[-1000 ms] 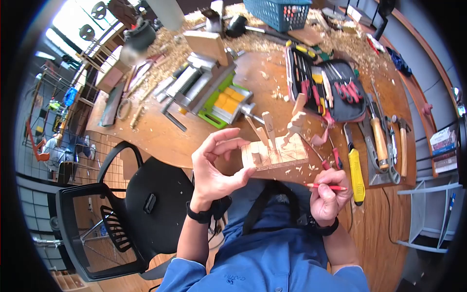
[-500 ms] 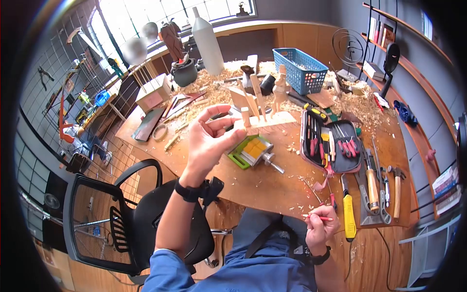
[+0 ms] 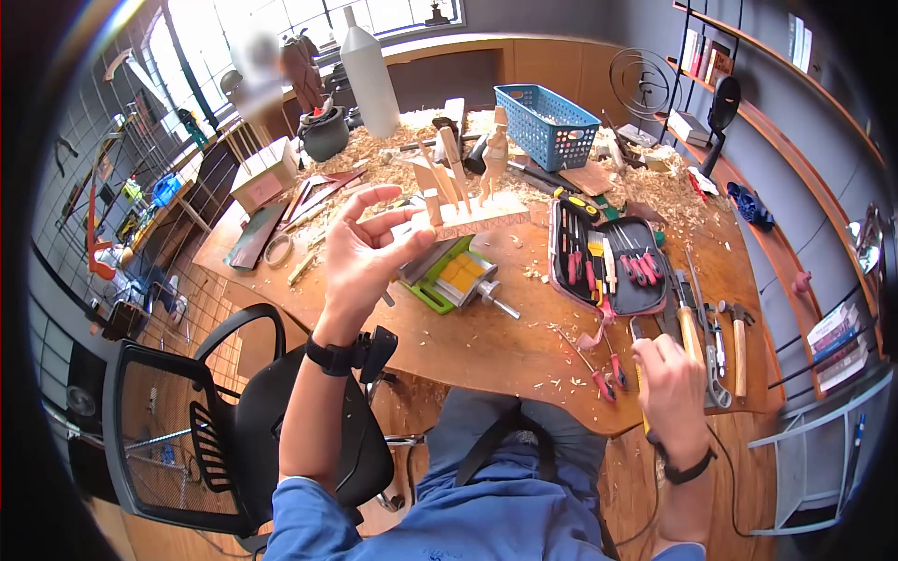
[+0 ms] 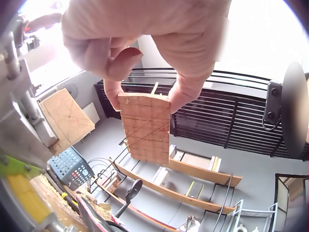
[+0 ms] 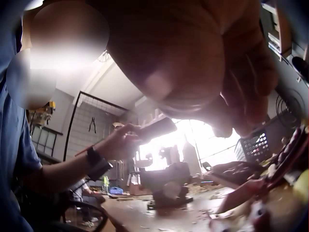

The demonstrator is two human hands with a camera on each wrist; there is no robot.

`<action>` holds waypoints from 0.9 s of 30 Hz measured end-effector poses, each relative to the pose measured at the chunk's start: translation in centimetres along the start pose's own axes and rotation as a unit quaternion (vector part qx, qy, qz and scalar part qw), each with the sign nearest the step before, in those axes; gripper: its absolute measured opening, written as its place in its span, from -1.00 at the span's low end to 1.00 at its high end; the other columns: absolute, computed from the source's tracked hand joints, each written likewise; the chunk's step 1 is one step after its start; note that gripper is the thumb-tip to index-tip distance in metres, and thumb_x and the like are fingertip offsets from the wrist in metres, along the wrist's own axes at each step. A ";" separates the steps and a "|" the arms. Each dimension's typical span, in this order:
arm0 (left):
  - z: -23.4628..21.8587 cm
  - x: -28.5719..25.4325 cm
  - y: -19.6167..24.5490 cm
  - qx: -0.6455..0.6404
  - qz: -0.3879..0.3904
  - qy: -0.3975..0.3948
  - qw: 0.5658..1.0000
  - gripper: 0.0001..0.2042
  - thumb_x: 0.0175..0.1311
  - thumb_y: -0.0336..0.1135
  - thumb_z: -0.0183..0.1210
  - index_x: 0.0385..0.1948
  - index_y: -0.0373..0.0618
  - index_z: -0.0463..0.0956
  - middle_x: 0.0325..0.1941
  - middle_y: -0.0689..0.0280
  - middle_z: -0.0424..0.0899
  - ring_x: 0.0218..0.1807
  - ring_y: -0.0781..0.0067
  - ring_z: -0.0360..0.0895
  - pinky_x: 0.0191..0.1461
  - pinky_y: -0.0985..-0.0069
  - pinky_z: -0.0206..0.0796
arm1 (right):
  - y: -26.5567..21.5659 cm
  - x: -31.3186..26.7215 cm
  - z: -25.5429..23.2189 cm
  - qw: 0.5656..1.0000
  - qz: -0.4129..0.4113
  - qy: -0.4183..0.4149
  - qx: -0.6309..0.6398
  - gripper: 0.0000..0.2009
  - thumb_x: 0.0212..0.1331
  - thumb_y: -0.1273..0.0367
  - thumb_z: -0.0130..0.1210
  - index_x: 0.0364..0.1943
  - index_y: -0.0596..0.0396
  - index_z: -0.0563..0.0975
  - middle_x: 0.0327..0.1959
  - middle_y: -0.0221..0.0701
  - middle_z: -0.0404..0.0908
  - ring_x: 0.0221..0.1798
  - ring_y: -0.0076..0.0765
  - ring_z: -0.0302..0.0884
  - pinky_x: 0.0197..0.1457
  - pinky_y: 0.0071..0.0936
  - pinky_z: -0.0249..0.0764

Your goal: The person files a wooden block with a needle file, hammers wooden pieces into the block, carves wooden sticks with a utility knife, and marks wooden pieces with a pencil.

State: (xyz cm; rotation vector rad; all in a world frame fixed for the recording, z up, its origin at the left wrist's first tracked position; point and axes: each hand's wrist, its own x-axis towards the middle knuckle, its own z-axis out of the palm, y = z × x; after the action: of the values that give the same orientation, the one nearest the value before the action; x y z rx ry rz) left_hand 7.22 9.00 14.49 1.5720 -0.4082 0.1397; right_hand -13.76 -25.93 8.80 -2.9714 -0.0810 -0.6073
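Raised over the near side of the workbench [image 3: 449, 351], my left hand [image 3: 360, 271] pinches one end of a flat wooden block [image 3: 482, 222]. Small upright wood pieces and a carved figure [image 3: 496, 154] stand on top of it. The left wrist view shows the block's underside [image 4: 145, 128], marked with pencil lines, between thumb and fingertips. My right hand [image 3: 672, 388] is over the yellow-handled tool [image 3: 647, 432] at the bench's right front, back of the hand up. Its fingertips are partly hidden; whether it holds anything cannot be told.
A green and grey vise [image 3: 454, 276] sits behind the left hand. To the right lie an open tool case [image 3: 613, 257], pink-handled tools [image 3: 603, 383], and a hammer [image 3: 741, 346]. Wood shavings and a blue basket [image 3: 547, 126] are at the back; a black chair [image 3: 299, 421] stands left.
The left hand has lifted the block forward, away from the body. My right hand has moved right and turned over onto the yellow-handled tool; the red pencil it held is no longer visible.
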 end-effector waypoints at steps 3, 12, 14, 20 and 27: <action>0.1 -0.5 -0.4 -0.015 0.010 -0.013 1.000 -0.32 0.22 -0.56 0.55 0.37 -0.35 0.40 0.09 0.03 0.83 0.03 0.47 0.81 0.18 0.56 0.63 | 3.2 0.9 1.3 0.996 -0.018 -0.068 -0.062 -0.81 0.23 0.55 0.20 -0.09 0.11 0.62 -0.21 -0.16 0.60 -0.06 0.05 0.70 -0.07 -0.03 0.57; 1.3 -2.0 -0.5 -0.058 0.017 -0.019 0.998 -0.30 0.09 -0.43 0.68 0.27 -0.33 0.49 -0.02 0.17 0.88 -0.47 1.00 0.30 -0.43 0.90 0.14 | 0.5 4.8 -2.5 0.987 -0.092 -0.024 0.129 -0.60 0.15 0.55 0.36 0.12 0.17 0.64 -0.07 -0.11 0.69 -0.07 0.17 0.73 -0.04 -0.06 0.63; 1.7 -2.3 -0.4 -0.061 0.006 -0.035 0.998 -0.29 0.09 -0.46 0.67 0.29 -0.31 0.47 0.00 0.15 0.88 -0.47 0.99 0.30 -0.43 0.89 0.14 | -1.1 6.5 -3.4 0.955 -0.051 -0.029 0.292 -0.47 0.16 0.53 0.46 0.26 0.21 0.59 0.01 -0.13 0.71 -0.04 -0.13 0.77 0.00 -0.28 0.71; 2.8 -3.6 0.1 -0.074 0.005 -0.079 0.994 -0.25 0.07 -0.44 0.68 0.31 -0.29 0.44 0.04 0.17 0.89 -0.48 0.98 0.23 -0.44 0.87 0.09 | -2.6 11.3 -2.1 0.782 0.013 -0.124 0.610 -0.14 0.24 0.38 0.57 0.55 0.38 0.32 0.41 -0.10 0.55 0.22 -0.44 0.61 0.16 -0.47 0.70; 2.5 -5.0 0.1 -0.044 -0.016 -0.115 0.992 -0.22 0.05 -0.50 0.67 0.35 -0.27 0.43 0.10 0.19 0.86 -0.45 0.98 0.19 -0.38 0.89 0.08 | -3.3 12.6 -1.6 0.711 0.043 -0.237 0.661 -0.29 0.21 0.48 0.57 0.39 0.48 0.43 0.13 -0.17 0.78 0.13 -0.44 0.76 0.29 -0.45 0.68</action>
State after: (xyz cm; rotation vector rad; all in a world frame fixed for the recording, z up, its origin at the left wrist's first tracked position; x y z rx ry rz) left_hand 2.14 7.41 12.82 1.5124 -0.5626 -0.0844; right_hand -3.08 -22.47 15.55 -1.5865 -0.2733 0.2447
